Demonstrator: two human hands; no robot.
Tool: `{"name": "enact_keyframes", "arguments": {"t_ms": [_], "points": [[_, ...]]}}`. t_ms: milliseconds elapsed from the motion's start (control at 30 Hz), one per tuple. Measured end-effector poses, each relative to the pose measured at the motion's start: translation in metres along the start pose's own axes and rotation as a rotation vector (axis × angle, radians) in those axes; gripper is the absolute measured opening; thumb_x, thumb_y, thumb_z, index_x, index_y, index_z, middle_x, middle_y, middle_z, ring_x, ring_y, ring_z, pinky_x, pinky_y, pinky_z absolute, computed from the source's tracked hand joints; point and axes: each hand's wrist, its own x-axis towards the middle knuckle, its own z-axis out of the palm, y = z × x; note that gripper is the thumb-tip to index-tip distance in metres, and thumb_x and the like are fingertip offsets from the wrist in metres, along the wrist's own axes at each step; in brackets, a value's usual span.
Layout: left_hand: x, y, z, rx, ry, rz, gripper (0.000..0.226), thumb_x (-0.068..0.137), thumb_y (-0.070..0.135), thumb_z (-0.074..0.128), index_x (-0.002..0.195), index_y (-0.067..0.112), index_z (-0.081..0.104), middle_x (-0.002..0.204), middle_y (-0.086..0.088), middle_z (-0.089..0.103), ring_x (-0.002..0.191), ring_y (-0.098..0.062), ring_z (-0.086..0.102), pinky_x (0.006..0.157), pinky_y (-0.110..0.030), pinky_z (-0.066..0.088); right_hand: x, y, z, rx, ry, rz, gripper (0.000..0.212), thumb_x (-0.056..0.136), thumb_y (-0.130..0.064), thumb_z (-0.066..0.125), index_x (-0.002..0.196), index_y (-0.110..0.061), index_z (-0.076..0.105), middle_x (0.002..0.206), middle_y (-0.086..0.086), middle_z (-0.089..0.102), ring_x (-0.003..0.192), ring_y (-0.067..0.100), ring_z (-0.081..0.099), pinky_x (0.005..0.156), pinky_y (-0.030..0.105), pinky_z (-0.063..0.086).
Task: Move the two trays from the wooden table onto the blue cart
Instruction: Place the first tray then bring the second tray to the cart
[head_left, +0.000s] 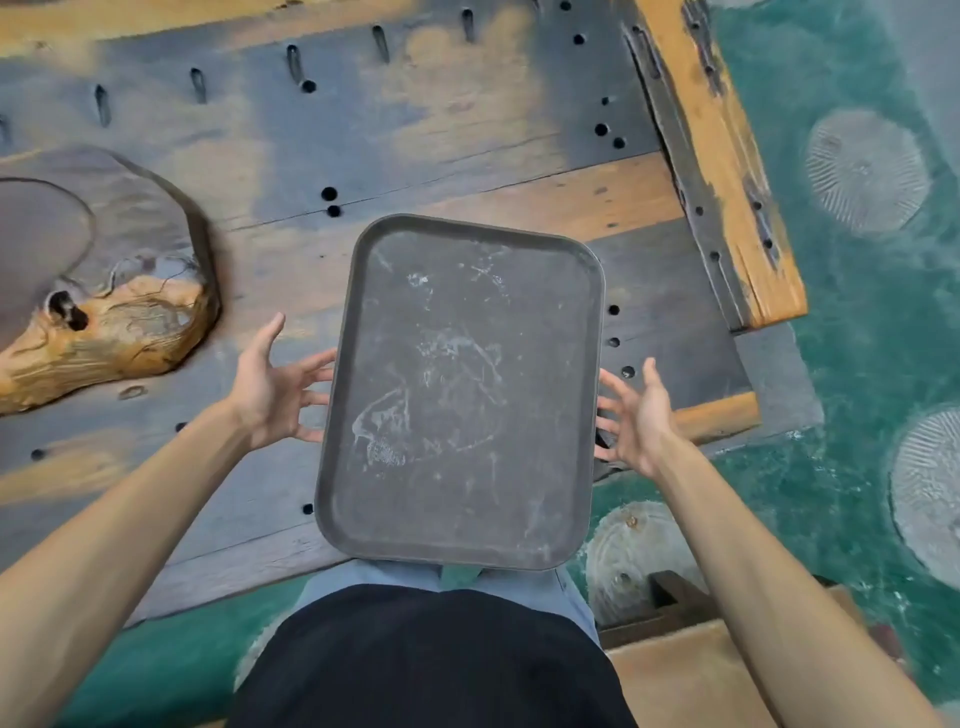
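Reaching in from both sides here, so this looks like the start of the first pickup. The dark tray (460, 395) sits flat on the wooden worktop (467, 130), right between the two hands, with its near short edge hanging out past the worktop's edge toward the person's legs. That overhang probably helps, since fingers can slip under the rim there.

The left hand (278, 387) is wide open, fingers spread, fingertips right at the tray's long left rim, holding nothing. The right hand (636, 418) is just as open on the opposite long rim, palm turned inward, also empty. Can't tell for sure whether either one actually touches the rim yet or is just beside it.

Gripping the long sides makes sense to me: a tray that broad would tip if you grabbed it one-handed.

I only see one tray; a second could be stacked underneath, but I can't tell. No blue cart anywhere in view either. Off beyond the left hand there's a chunky carved wood slab (98, 280), well clear of the tray.
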Motion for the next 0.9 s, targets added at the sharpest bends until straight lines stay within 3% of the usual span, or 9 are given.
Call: {"name": "enact_keyframes", "arguments": {"t_ms": [100,200,433,667,800,900], "points": [[0.006,0.006,0.056,0.073,-0.030,0.002,0.095,0.069,0.092,0.033,0.127,0.027,0.070,0.130,-0.004,0.056,0.099,-0.024,0.059,0.080,-0.058,0.050,-0.016,0.004,-0.055,0.067,0.033,-0.019,0.085,0.090,-0.084,0.007,0.142,-0.038,0.055,0.135,0.003,0.063,0.119,0.023,0.058,0.088,0.048,0.042],[0.013,0.009,0.122,0.164,-0.077,0.006,0.091,0.069,0.091,0.034,0.120,0.027,0.075,0.125,-0.006,0.055,0.096,-0.025,0.056,0.078,-0.056,0.048,-0.035,0.012,-0.117,0.132,0.067,-0.039,0.084,0.090,-0.083,0.007,0.142,-0.038,0.055,0.134,0.004,0.062,0.117,0.023,0.056,0.081,0.045,0.040],[0.035,0.002,0.288,0.361,-0.195,-0.024,0.089,0.070,0.087,0.040,0.127,0.026,0.070,0.127,-0.004,0.059,0.099,-0.024,0.058,0.084,-0.060,0.043,-0.081,0.042,-0.269,0.333,0.139,-0.101,0.086,0.086,-0.087,0.009,0.144,-0.040,0.053,0.142,0.006,0.056,0.127,0.027,0.053,0.093,0.051,0.040],[0.054,-0.013,0.449,0.516,-0.292,-0.019,0.090,0.070,0.086,0.042,0.132,0.025,0.065,0.132,-0.005,0.057,0.099,-0.025,0.058,0.087,-0.060,0.044,-0.117,0.077,-0.389,0.515,0.228,-0.151,0.088,0.086,-0.088,0.007,0.146,-0.041,0.050,0.145,0.005,0.055,0.128,0.026,0.052,0.084,0.045,0.041],[0.060,-0.018,0.529,0.639,-0.373,-0.035,0.086,0.068,0.086,0.045,0.124,0.027,0.073,0.122,-0.003,0.065,0.101,-0.026,0.061,0.088,-0.061,0.043,-0.133,0.098,-0.442,0.629,0.290,-0.169,0.087,0.087,-0.087,0.009,0.145,-0.039,0.052,0.144,0.007,0.056,0.127,0.026,0.053,0.080,0.044,0.040],[0.068,-0.019,0.587,0.738,-0.434,-0.048,0.086,0.068,0.087,0.045,0.122,0.028,0.074,0.105,0.001,0.070,0.092,-0.023,0.064,0.082,-0.057,0.048,-0.141,0.112,-0.476,0.713,0.327,-0.186,0.087,0.086,-0.087,0.011,0.144,-0.039,0.054,0.144,0.007,0.056,0.128,0.028,0.053,0.090,0.048,0.040]]}}
